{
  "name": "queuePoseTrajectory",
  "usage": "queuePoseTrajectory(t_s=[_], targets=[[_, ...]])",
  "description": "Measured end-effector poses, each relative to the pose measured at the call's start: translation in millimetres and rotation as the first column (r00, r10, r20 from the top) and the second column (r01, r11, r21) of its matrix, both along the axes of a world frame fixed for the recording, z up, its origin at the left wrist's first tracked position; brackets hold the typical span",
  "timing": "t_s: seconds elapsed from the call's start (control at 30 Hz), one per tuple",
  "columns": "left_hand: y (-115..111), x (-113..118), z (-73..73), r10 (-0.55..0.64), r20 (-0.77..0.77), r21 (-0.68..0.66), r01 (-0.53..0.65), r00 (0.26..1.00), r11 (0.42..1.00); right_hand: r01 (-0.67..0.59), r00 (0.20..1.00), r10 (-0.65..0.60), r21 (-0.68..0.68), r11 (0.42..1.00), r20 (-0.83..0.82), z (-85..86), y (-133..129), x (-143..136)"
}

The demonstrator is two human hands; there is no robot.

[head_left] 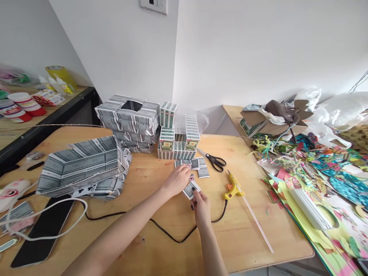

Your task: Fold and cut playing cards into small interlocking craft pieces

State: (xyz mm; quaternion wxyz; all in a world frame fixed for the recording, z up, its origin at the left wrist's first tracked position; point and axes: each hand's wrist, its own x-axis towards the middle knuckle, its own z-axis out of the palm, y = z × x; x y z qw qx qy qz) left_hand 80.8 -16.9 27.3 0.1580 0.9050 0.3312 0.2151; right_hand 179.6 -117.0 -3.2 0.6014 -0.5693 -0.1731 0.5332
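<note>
Between the thumb and fingers of my right hand [202,207] are playing cards [189,190] with grey patterned backs, one showing a red mark. My left hand [179,179] is closed with curled fingers at the far end of these cards, its fingertips partly hidden. Just beyond it, more playing cards [203,168] lie on the table, some overlapping. Black-handled scissors [215,161] rest to their right. A yellow glue gun [234,186] lies right of my hands, a clear glue stick protruding from its back.
Card boxes [176,149] are stacked behind the cards, beside a card-covered box structure [132,120]. A folded card construction [83,165] stands left, near a phone [43,234]. A black cord [161,228] crosses the table [138,253]. Paper scraps [324,176] heap at right.
</note>
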Motion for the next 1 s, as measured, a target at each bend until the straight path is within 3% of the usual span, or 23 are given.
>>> queuePoseTrajectory(t_s=[0.2, 0.33, 0.47, 0.63, 0.83, 0.93, 1.0], targets=[[-27.5, -22.3, 13.1, 0.189, -0.107, -0.239, -0.210, 0.976, 0.948, -0.038, 0.998, 0.038, 0.006, 0.999, 0.049, 5.9, 4.5, -3.7], [-38.8, -29.2, 20.0, 0.174, 0.042, -0.356, -0.148, 0.984, 0.923, -0.074, 0.990, 0.068, 0.043, 0.996, 0.126, 7.5, 6.2, -6.7], [-44.6, -28.3, 19.2, 0.215, 0.261, -0.431, -0.086, 0.941, 0.898, -0.105, 0.979, 0.089, 0.084, 0.991, 0.181, 6.7, 7.0, -7.3], [-44.9, -25.6, 11.5, 0.220, 0.254, -0.478, -0.076, 0.942, 0.875, -0.139, 0.974, 0.113, 0.124, 0.982, 0.197, 7.5, 7.1, -2.6], [-16.4, -23.3, 6.5, 0.004, 0.184, -0.457, 0.082, 0.983, 0.886, -0.085, 0.935, 0.070, 0.030, 0.996, 0.348, -1.1, 4.0, 8.9], [12.3, -17.5, 3.8, 0.112, 0.179, -0.290, -0.057, 0.978, 0.955, -0.053, 0.922, 0.038, 0.029, 0.998, 0.385, -8.0, 1.1, 9.9], [29.3, -12.1, 0.5, 0.151, 0.084, -0.175, -0.134, 0.985, 0.975, -0.073, 0.909, 0.051, 0.039, 0.997, 0.413, -9.9, 0.2, 8.0]])
